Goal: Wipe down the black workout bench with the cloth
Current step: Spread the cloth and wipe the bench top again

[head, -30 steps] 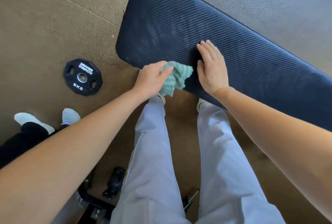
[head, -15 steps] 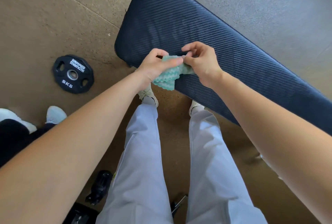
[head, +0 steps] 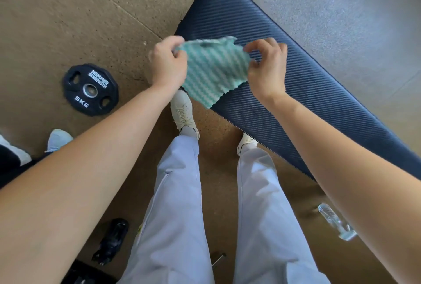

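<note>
Risks, left to right:
- Plate (head: 90, 89), floor, left of the feet: trip hazard if the person steps sideways along the bench.
- Left hand (head: 167, 66): grip pinched shut on the cloth's left top corner. A loose pinch likely lets that corner drop, and the cloth falls to the floor and picks up grit.
- Cloth (head: 214, 71): green and white stripes, held spread in the air between both hands, over the near left end of the worktop (head: 296, 74) and not touching it. Its lower corner hangs free past the worktop edge. If laid down bunched, it probably wipes a narrow strip and leaves patches missed.
- Right hand (head: 267, 68): grip pinched shut on the cloth's right top edge. Pulling too hard against the left could tear the ragged edge.
- Bottle (head: 336, 221), clear, lying on the floor by the right leg: may roll underfoot.

Count:
- Plate: one, marked 5 KG.
- Hands: two, both on the cloth.
- Cloth: one.
- Worktop: one, black, ribbed.
- Bottle: one.
- Dark object near lower left: one, kind unclear.
</note>
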{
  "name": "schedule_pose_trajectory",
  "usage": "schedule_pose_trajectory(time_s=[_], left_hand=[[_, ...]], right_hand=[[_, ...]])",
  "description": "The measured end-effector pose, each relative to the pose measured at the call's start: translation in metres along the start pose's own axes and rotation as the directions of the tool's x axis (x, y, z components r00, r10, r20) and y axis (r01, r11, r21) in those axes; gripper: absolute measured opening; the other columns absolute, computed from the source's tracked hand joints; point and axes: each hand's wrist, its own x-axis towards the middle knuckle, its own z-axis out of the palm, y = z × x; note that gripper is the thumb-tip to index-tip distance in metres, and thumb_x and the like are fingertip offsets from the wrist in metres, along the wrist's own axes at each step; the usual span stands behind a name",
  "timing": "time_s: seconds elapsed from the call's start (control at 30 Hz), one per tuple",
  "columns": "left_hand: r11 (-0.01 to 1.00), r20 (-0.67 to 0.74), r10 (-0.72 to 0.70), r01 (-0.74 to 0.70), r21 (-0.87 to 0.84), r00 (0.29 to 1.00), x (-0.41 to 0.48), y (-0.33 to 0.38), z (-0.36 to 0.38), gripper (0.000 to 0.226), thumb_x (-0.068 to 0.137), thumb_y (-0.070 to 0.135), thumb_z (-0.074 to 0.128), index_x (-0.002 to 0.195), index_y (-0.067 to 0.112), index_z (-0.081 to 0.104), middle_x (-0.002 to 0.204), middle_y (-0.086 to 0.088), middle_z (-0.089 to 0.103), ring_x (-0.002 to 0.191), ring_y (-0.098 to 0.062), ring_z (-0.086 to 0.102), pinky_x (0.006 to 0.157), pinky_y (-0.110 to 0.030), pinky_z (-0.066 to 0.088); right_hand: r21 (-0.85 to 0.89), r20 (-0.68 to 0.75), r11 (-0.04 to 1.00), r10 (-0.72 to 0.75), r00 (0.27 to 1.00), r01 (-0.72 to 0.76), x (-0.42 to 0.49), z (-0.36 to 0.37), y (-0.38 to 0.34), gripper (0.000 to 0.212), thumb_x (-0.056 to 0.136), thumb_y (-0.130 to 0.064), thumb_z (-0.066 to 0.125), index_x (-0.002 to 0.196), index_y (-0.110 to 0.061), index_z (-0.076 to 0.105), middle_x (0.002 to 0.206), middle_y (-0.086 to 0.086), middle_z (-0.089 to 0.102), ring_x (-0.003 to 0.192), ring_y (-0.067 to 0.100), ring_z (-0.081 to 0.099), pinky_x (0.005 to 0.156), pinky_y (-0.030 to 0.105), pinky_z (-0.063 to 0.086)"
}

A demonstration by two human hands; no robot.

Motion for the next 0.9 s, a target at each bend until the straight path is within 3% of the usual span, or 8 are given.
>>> schedule_pose_trajectory(time_s=[0.1, 0.2, 0.27, 0.33, 0.4, 0.5, 0.73, 0.9], left_hand=[[0.999, -0.191, 0.034, -0.034, 0.003, 0.981, 0.017, -0.003, -0.006, 0.047, 0.094, 0.006, 0.049, 0.134, 0.025, 0.063, 0.126, 0.003, 0.066, 0.118, -0.023, 0.059, 0.098, -0.036, 0.049], [0.931, -0.316, 0.320, -0.235, 0.279, 0.893, 0.003, 0.000, -0.008, 0.039, 0.086, 0.005, 0.048, 0.111, 0.025, 0.070, 0.112, 0.001, 0.065, 0.107, -0.027, 0.058, 0.089, -0.033, 0.041], [0.821, -0.263, 0.537, -0.424, 0.383, 0.802, -0.012, -0.005, -0.003, 0.031, 0.086, 0.006, 0.052, 0.104, 0.023, 0.071, 0.110, 0.000, 0.066, 0.105, -0.027, 0.058, 0.087, -0.038, 0.045], [0.711, -0.049, 0.643, -0.572, 0.409, 0.764, -0.020, -0.019, 0.010, 0.035, 0.094, 0.011, 0.051, 0.125, 0.016, 0.067, 0.132, -0.006, 0.064, 0.121, -0.029, 0.056, 0.098, -0.043, 0.047], [0.636, 0.212, 0.550, -0.570, 0.521, 0.808, -0.021, -0.036, 0.025, 0.056, 0.103, 0.025, 0.044, 0.156, 0.009, 0.038, 0.164, -0.014, 0.034, 0.152, -0.032, 0.031, 0.123, -0.047, 0.030], [0.514, 0.320, 0.447, -0.532, 0.673, 0.836, -0.009, -0.046, 0.037, 0.075, 0.106, 0.041, 0.035, 0.163, 0.005, 0.000, 0.171, -0.019, -0.001, 0.159, -0.034, 0.000, 0.129, -0.051, 0.007], [0.420, 0.365, 0.557, -0.633, 0.650, 0.746, 0.083, 0.031, 0.044, 0.075, 0.106, 0.048, 0.026, 0.163, 0.006, -0.001, 0.172, -0.018, -0.003, 0.159, -0.032, -0.001, 0.129, -0.051, 0.009], [0.349, 0.378, 0.585, -0.643, 0.681, 0.718, 0.070, 0.020, 0.044, 0.074, 0.107, 0.048, 0.023, 0.162, 0.003, -0.001, 0.171, -0.021, -0.001, 0.159, -0.036, 0.001, 0.128, -0.054, 0.008]], right_hand=[[-0.189, -0.154, 0.976, -0.140, 0.978, 0.110, 0.001, 0.013, -0.009, 0.042, 0.077, 0.017, 0.051, 0.104, -0.009, 0.071, 0.102, 0.006, 0.063, 0.100, 0.034, 0.051, 0.082, 0.042, 0.044], [-0.186, -0.053, 0.918, -0.365, 0.929, 0.350, -0.006, 0.034, -0.015, 0.032, 0.082, 0.015, 0.057, 0.105, -0.003, 0.070, 0.109, 0.014, 0.066, 0.103, 0.036, 0.059, 0.088, 0.038, 0.047], [-0.163, 0.081, 0.870, -0.459, 0.885, 0.466, -0.008, 0.051, -0.013, 0.031, 0.088, 0.007, 0.057, 0.117, -0.001, 0.067, 0.130, 0.019, 0.062, 0.122, 0.039, 0.057, 0.106, 0.040, 0.045], [-0.157, 0.209, 0.857, -0.457, 0.865, 0.491, -0.005, 0.064, -0.008, 0.042, 0.098, -0.009, 0.052, 0.139, 0.000, 0.055, 0.154, 0.020, 0.045, 0.145, 0.039, 0.038, 0.123, 0.044, 0.029], [-0.281, 0.316, 0.841, -0.375, 0.872, 0.463, 0.001, 0.069, 0.000, 0.056, 0.107, -0.029, 0.039, 0.158, -0.008, 0.030, 0.168, 0.013, 0.022, 0.156, 0.033, 0.014, 0.128, 0.044, 0.014], [-0.494, 0.332, 0.745, -0.315, 0.889, 0.448, 0.019, 0.067, 0.009, 0.064, 0.109, -0.048, 0.022, 0.163, -0.018, 0.008, 0.171, 0.004, 0.006, 0.158, 0.027, 0.002, 0.128, 0.043, 0.006], [-0.554, 0.200, 0.777, -0.224, 0.954, 0.299, 0.091, 0.045, 0.001, 0.067, 0.107, -0.049, 0.016, 0.163, -0.014, 0.003, 0.171, 0.011, 0.001, 0.158, 0.029, 0.000, 0.128, 0.046, 0.006], [-0.574, 0.163, 0.782, -0.179, 0.970, 0.241, 0.073, 0.050, 0.003, 0.067, 0.107, -0.049, 0.015, 0.162, -0.012, 0.002, 0.171, 0.013, 0.001, 0.158, 0.032, 0.000, 0.128, 0.048, 0.005]])
